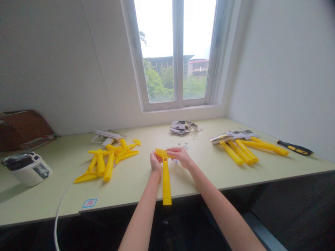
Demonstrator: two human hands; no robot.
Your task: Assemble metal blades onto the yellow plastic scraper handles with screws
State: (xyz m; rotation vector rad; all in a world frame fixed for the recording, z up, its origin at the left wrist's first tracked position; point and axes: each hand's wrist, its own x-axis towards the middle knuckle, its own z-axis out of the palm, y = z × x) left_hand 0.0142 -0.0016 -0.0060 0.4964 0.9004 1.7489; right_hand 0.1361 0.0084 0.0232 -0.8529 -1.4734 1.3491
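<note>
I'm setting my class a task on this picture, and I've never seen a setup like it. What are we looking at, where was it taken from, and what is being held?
There is no machine here. This single picture comes from a camera worn on a person's head, looking forward and down, so the bare arms at the bottom are the wearer's own. The left hand and right hand hold a yellow plastic hammer-shaped piece at its head, with its long handle pointing back toward the person. On the pale green table lie a heap of similar yellow pieces on the left, a group of yellow pieces on the right, tiny metal bits just ahead of the hands, and a black-and-yellow screwdriver at the far right.
</note>
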